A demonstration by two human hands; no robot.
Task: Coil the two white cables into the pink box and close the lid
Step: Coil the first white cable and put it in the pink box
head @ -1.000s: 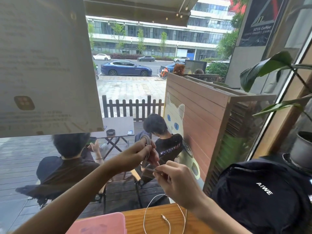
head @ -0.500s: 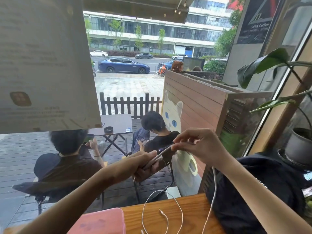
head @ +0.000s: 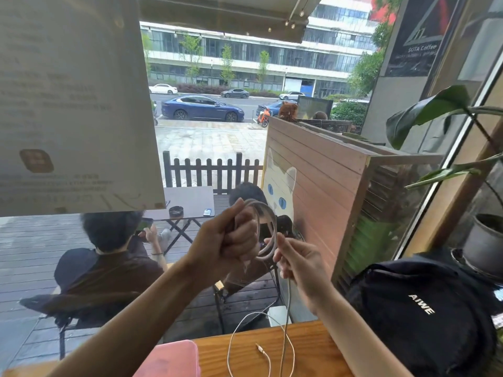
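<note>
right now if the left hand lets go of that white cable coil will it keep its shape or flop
Likely flop: the white cable only holds its loops because the left hand pinches them. Its loose tail hangs limp past the right hand to the table, so it seems light and springy.

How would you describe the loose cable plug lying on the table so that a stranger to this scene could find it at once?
Start at the wooden table along the bottom edge, between the pink box and the black backpack. On it lies a loop of white cable. The plug is the small stub inside that loop, the only cable end lying free there.
</note>
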